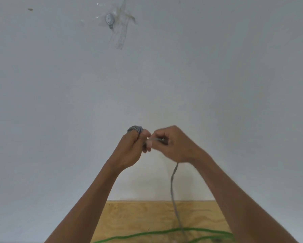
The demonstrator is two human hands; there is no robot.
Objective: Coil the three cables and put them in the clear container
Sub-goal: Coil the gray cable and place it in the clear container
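Note:
Both hands are raised in front of a white wall. My left hand (131,148) is closed around several loops of a grey cable (173,186), and the coil's top shows above its fingers. My right hand (173,144) pinches the same cable just right of the coil. The cable's loose part hangs from under the right hand down to the wooden table (138,216). A green cable (147,234) lies loosely across the table at the bottom edge. No clear container is in view.
A small round grey fitting (109,19) is fixed to the white wall under strips of clear tape, high up. The table's far edge meets the wall.

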